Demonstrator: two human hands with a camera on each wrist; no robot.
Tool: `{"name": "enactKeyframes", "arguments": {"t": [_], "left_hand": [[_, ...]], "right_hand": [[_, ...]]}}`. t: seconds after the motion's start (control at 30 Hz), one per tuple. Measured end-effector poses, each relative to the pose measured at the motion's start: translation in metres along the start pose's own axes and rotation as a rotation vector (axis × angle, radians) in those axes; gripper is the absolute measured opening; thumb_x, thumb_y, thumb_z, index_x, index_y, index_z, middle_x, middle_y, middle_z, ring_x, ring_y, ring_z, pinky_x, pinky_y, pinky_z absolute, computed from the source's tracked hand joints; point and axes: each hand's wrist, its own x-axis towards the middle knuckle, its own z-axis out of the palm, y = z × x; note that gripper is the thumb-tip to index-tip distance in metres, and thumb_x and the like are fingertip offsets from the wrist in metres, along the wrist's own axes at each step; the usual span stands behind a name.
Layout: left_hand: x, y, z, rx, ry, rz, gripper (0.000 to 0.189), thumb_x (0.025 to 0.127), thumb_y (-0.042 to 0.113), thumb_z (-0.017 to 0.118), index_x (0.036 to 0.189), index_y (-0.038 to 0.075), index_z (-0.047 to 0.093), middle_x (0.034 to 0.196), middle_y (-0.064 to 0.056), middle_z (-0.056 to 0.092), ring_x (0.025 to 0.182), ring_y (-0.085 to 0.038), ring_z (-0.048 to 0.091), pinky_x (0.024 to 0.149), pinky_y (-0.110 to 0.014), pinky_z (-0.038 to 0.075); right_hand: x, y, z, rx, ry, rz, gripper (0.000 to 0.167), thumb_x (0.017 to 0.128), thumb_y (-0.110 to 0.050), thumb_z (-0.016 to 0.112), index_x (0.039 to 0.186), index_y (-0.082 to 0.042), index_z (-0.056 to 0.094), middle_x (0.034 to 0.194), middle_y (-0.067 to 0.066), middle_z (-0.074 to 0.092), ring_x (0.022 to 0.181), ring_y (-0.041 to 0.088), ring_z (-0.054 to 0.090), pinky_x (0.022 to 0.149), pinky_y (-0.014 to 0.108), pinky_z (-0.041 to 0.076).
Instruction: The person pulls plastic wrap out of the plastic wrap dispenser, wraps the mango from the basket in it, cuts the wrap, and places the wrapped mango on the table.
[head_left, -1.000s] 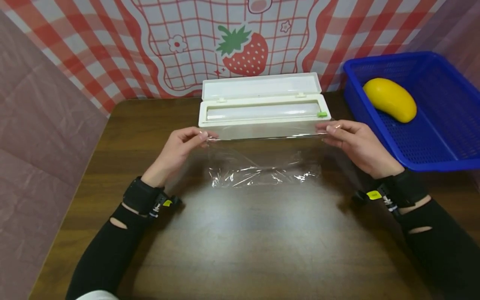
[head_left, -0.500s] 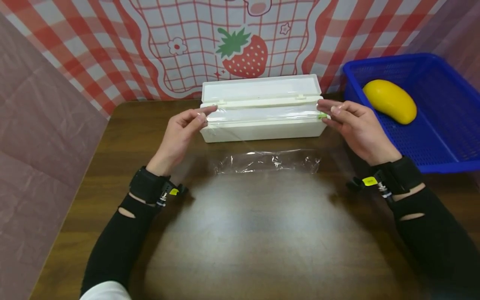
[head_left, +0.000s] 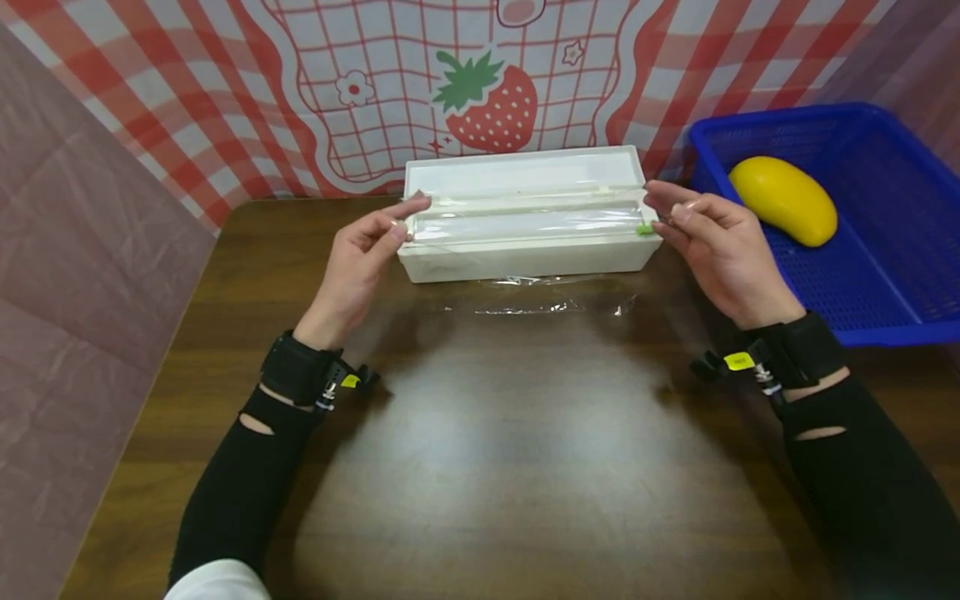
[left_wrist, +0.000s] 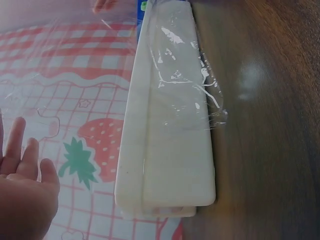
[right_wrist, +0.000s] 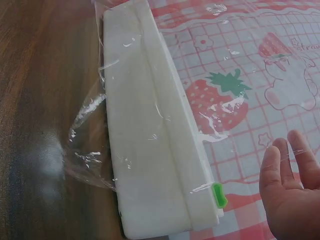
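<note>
— Right, what have your fingers got?
— I'm on clear film (head_left: 528, 308), a wide, glinting sheet! My left hand (head_left: 352, 271) has it pinched at the left, thumb against fingers, index finger reaching out; my right hand (head_left: 723, 258) pinches the right side, thumb and fingers together on it too
— And where's that sheet?
— Spread between my hands, over the open white box (head_left: 525, 260), with its crinkled free part hanging on the near side, in front of the box wall. Does its lowest edge touch the table (head_left: 525, 467)? I can't tell!
— And the box?
— On the far part of the table, long side towards me, lid (head_left: 521, 171) tipped back on the far side, green slider (head_left: 646, 229) at the right end, just beside my right fingertips!
— Anything further right?
— A blue basket (head_left: 881, 275), and in its left part lies a curved yellow mango-like thing (head_left: 783, 200)! Far side, behind the box: a red-and-white checked cloth (head_left: 187, 108) with a strawberry print (head_left: 495, 112)
</note>
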Motion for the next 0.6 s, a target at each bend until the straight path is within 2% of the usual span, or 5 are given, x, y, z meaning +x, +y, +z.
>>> {"name": "enactKeyframes", "arguments": {"t": [0.1,0.27,0.47,0.6], "left_hand": [[0.000,0.002,0.001,-0.001,-0.004,0.030,0.018,0.100,0.000,0.054,0.085,-0.003,0.063,0.129,-0.010,0.065,0.139,-0.027,0.042,0.115,-0.051,0.022],[-0.004,0.005,0.003,0.012,-0.009,0.072,0.021,0.098,-0.004,0.054,0.084,0.005,0.067,0.128,-0.011,0.066,0.139,-0.028,0.042,0.116,-0.050,0.022],[-0.013,0.009,0.001,0.100,-0.022,0.103,0.018,0.098,0.004,0.061,0.083,-0.007,0.061,0.130,-0.012,0.064,0.138,-0.029,0.043,0.114,-0.047,0.027],[-0.018,0.012,0.000,0.150,-0.039,0.117,0.024,0.098,0.012,0.064,0.084,-0.008,0.061,0.135,-0.015,0.061,0.138,-0.030,0.043,0.112,-0.045,0.032]], "right_hand": [[-0.001,-0.002,0.002,-0.021,0.008,-0.010,0.015,0.099,0.005,0.054,0.097,0.015,0.065,0.140,0.021,0.053,0.134,0.034,0.041,0.104,0.032,0.044],[-0.006,-0.005,0.004,-0.065,0.008,-0.031,0.015,0.099,0.005,0.054,0.097,0.014,0.067,0.140,0.021,0.053,0.133,0.033,0.041,0.101,0.033,0.045],[-0.014,-0.008,0.006,-0.090,-0.012,-0.050,0.017,0.099,0.009,0.051,0.098,0.018,0.065,0.141,0.022,0.052,0.132,0.034,0.041,0.101,0.034,0.044],[-0.021,-0.011,0.007,-0.103,-0.015,-0.058,0.018,0.099,0.010,0.050,0.097,0.018,0.065,0.142,0.021,0.051,0.133,0.034,0.042,0.102,0.034,0.043]]}}
